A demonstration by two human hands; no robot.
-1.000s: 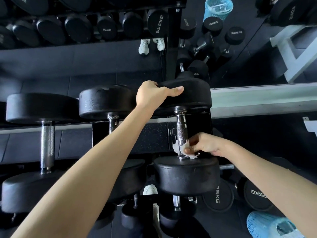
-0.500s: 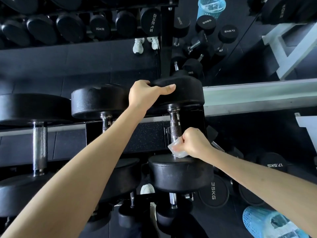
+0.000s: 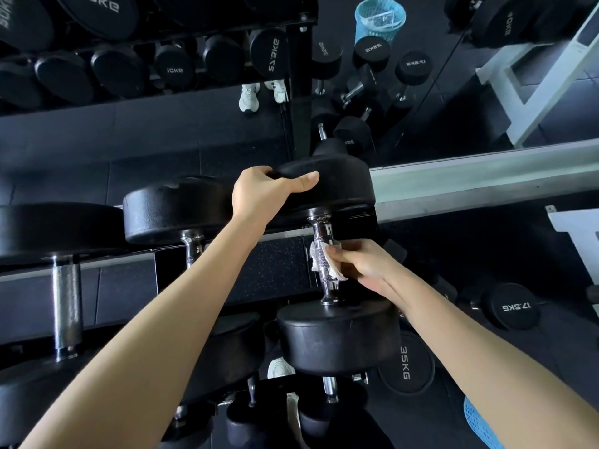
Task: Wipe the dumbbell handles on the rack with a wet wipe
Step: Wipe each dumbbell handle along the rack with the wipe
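Head view: a person's left hand point(image 3: 262, 192), centre of the frame, grips the rim of the dumbbell's far head point(image 3: 343, 189), fingers curled over its top edge and thumb laid flat along its side; just below and to the right, the right hand point(image 3: 361, 264) pinches a crumpled white wet wipe point(image 3: 337, 274) between thumb and fingers, pressing it round the knurled middle of the chrome handle point(image 3: 322, 233); the wipe shows on both sides of the bar, with bare metal above and below it; the dumbbell lies on the rack point(image 3: 285, 235) with its near head point(image 3: 337, 335) at lower centre; both bare forearms reach in from the bottom corners. To the left, a second dumbbell point(image 3: 175, 209) sits just beside the first, partly behind the left forearm, and a third handle point(image 3: 66, 303) stands at the left edge. A weight marked 35KG point(image 3: 405, 362) and another marked 17.5KG point(image 3: 515, 306) lie at lower right; a blue mesh basket point(image 3: 379, 19) appears at top centre, and white shoes point(image 3: 249, 97) to its lower left.
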